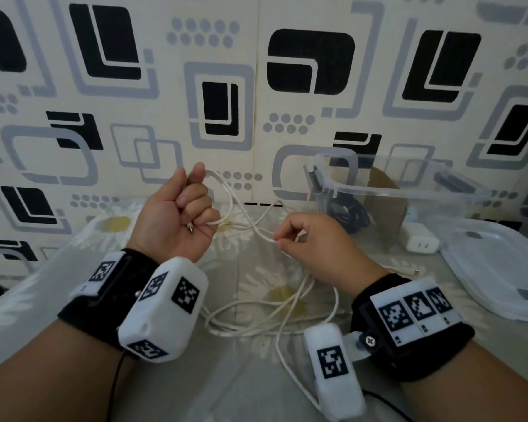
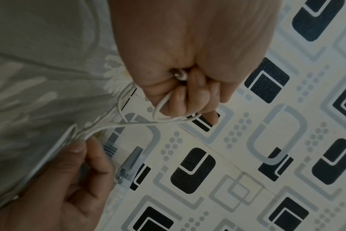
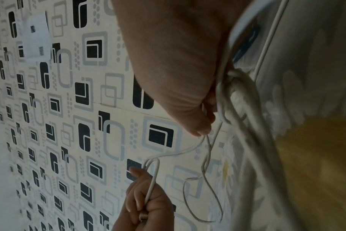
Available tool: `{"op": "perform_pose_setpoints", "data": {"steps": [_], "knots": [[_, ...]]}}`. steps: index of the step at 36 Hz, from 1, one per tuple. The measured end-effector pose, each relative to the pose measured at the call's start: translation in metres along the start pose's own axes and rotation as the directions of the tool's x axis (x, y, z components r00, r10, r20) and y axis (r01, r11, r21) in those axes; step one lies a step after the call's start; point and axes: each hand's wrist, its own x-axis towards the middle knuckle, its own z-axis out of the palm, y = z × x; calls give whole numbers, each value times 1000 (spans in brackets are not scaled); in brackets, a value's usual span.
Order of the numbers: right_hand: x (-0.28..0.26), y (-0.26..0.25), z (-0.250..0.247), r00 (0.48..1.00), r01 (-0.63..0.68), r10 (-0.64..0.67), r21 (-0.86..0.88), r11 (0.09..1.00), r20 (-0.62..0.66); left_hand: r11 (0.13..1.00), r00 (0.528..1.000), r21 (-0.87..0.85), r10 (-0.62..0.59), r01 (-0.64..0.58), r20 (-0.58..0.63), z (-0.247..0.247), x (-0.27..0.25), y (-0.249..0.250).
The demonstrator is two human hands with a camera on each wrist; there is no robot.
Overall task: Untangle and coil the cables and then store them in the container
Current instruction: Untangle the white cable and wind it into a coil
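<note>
Holding the first loops of the white cable (image 1: 241, 208), the left hand (image 1: 177, 214) is raised above the bed, its fingers curled round the strands; a metal plug end sticks out below the fist. The right hand (image 1: 311, 245) is lower and to the right, and it pinches one strand between thumb and fingertips. Between the two hands the cable runs nearly level, from left to right, with a few loose crossings in the middle. The rest of the cable lies on the flower-print sheet (image 1: 250, 269) below and between the wrists, in wide, disordered loops that cross each other. So the free length lies nearer to the right hand, and I judge that this hand must feed it toward the left hand for the next turn. The cable is thin, white and limp. The clear container (image 1: 409, 190) stands behind the right hand, near the wall, with a dark cable (image 1: 348, 213) already inside.
</note>
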Motion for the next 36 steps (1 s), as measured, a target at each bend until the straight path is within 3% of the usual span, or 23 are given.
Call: {"op": "perform_pose_setpoints", "data": {"steps": [7,14,20,27,33,36], "knots": [[-2,-9,-2,989,63,-56,-48,997,140,1000,999,0,7,-7,34,4,-2,-4],[-5,-16,0,956,164,-155,-18,986,248,990,999,137,30,-34,27,10,-3,-11],[-5,-15,1,930,280,-270,-6,960,249,951,997,301,62,-75,53,12,-6,-21],[-4,-16,0,908,385,-374,-24,923,192,805,993,582,71,-115,98,13,-13,-30],[-8,-19,-2,934,343,-346,47,938,94,667,988,731,64,-148,143,16,-19,-36],[-10,-22,-4,932,352,-358,87,932,63,553,987,819,49,-153,152,16,-19,-37]]}}
